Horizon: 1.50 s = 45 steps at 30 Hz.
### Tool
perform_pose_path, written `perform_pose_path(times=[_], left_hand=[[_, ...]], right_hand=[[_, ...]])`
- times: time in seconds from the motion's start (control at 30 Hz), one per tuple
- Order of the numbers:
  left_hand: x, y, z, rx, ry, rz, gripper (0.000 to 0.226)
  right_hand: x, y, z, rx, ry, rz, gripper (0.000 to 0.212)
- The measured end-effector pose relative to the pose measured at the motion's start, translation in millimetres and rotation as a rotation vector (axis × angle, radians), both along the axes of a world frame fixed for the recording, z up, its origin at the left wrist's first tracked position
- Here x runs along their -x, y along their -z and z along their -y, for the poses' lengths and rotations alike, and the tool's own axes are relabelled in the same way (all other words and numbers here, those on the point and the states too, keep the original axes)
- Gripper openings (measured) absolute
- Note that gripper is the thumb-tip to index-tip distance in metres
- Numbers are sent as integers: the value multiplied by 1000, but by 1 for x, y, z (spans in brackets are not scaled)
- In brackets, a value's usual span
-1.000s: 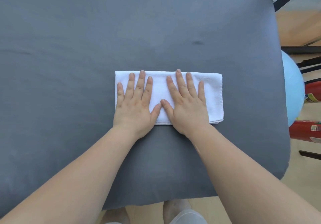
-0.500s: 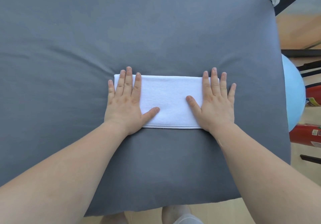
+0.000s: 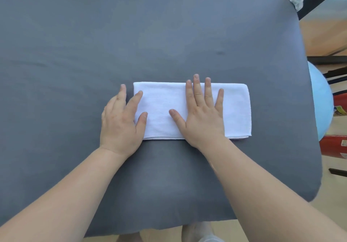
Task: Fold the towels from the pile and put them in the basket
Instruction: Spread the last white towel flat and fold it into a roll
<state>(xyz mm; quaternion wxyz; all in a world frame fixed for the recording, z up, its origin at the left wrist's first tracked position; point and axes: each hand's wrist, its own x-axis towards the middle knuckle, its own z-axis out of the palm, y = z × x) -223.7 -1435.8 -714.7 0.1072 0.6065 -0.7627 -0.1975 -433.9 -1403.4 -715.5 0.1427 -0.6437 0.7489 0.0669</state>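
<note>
The right hand (image 3: 202, 116) is pressing flat, fingers spread, on the folded white terry towel (image 3: 236, 110). The left hand (image 3: 120, 123), fingers straight, is touching its left end, probably ready for folding it across.

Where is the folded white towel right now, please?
In the head view, the towel lies flat mid-table on the grey cover, under the right hand, with the left hand at its left end.
</note>
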Motion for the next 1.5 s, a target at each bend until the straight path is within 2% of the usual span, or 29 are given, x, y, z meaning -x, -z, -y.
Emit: perform_pose_path(times=[0.23, 0.37, 0.47, 0.6, 0.73, 0.97, 1.13, 1.23, 1.3, 1.4, 1.5], left_hand=[[3, 2, 2, 26, -16, -93, 35], [10, -5, 2, -131, -117, -240, 36], [17, -12, 5, -250, -230, -400, 46], [20, -14, 11, -350, -344, -495, 50], [8, -21, 14, -401, -367, -614, 53], [-76, -33, 10, -332, -408, -572, 52], [-102, -44, 8, -273, -375, -560, 56], [-87, -61, 8, -225, -333, -580, 58], [-67, -75, 5, -197, -266, -603, 58], [-31, -89, -2, -165, -169, -622, 59], [10, -93, -10, -126, -102, -630, 61]], right_hand=[[-2, 17, -1, -28, 13, 13, 90], [-2, 17, -3, -13, 28, 25, 92], [-3, 14, -3, -12, 79, 26, 96], [-4, 12, -3, -41, 87, -2, 96], [-12, 9, -5, -38, 95, 28, 96], [-101, 7, -1, -44, 90, 86, 95], [-129, 11, 8, -52, 100, 129, 94], [-121, 8, 6, -24, 89, 274, 95], [-109, 3, 4, 34, 132, 512, 91], [-88, -12, -4, 130, 361, 910, 80], [-59, -28, -16, 229, 521, 1010, 73]])
